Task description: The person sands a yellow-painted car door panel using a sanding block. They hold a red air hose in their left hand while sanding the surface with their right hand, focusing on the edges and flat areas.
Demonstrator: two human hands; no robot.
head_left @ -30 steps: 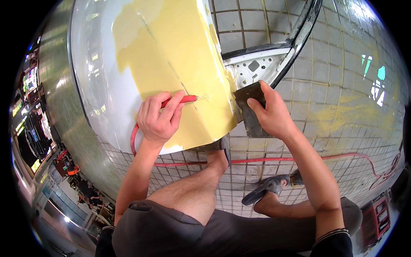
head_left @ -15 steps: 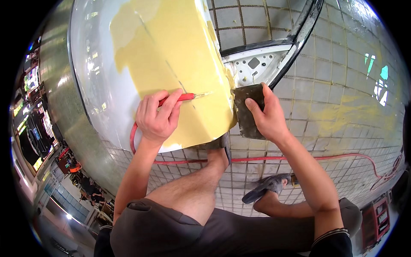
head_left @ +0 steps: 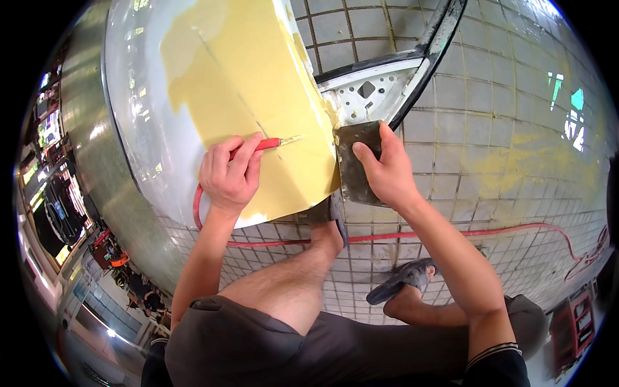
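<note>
A white car door panel has a broad patch of yellow filler with a thin dark streak along it. Over the filler, my left hand is closed on a red hose, which loops back around the panel's near left edge. A thin pale tip or stream extends from the hose end; I cannot tell which. Beside the panel's right edge, my right hand grips a dark, flat rectangular pad, thumb on top and fingers mostly hidden behind. The pad's left side is against or very near the filler edge.
A window frame with black trim and a perforated white corner adjoins the panel. Below it, grey floor tiles carry yellow smears. The hose crosses the floor past my sandalled feet. A red rack stands at far right.
The panel, both hands and the pad sit slightly further left in the picture. Each hand keeps nearly the same place against the panel, and both grips are unchanged.
</note>
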